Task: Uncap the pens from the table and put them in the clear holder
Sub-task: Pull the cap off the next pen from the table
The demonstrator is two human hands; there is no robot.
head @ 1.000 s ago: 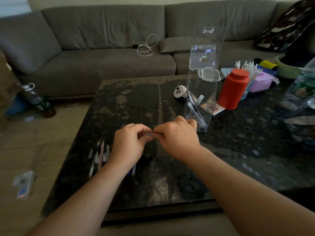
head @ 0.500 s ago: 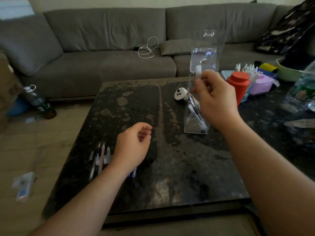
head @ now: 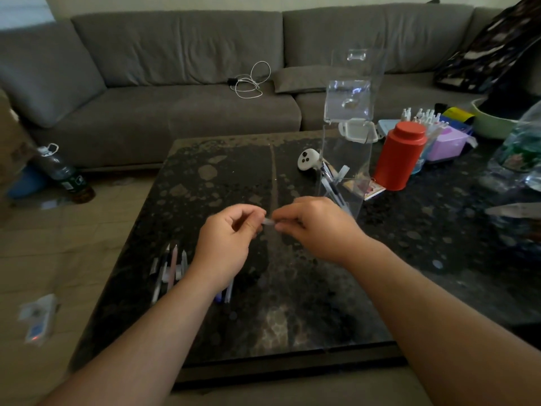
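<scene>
My left hand (head: 225,244) and my right hand (head: 317,227) meet above the middle of the dark stone table (head: 292,303). Between their fingertips they pinch a small clear pen cap (head: 268,221). Several capped pens (head: 171,266) lie in a loose row on the table by my left wrist, partly hidden under it. The tall clear holder (head: 347,159) stands just beyond my right hand, with several uncapped pens (head: 332,186) leaning inside its base.
A white controller (head: 307,161) lies left of the holder; a red canister (head: 399,158) and cluttered boxes and bottles stand to its right. A grey sofa (head: 175,83) with a white cable runs behind the table. A bottle (head: 63,174) stands on the floor at left.
My right hand lifted a pen to the holder's top, then came back down empty to my left hand. Both now pinch the small cap that my left hand kept.
</scene>
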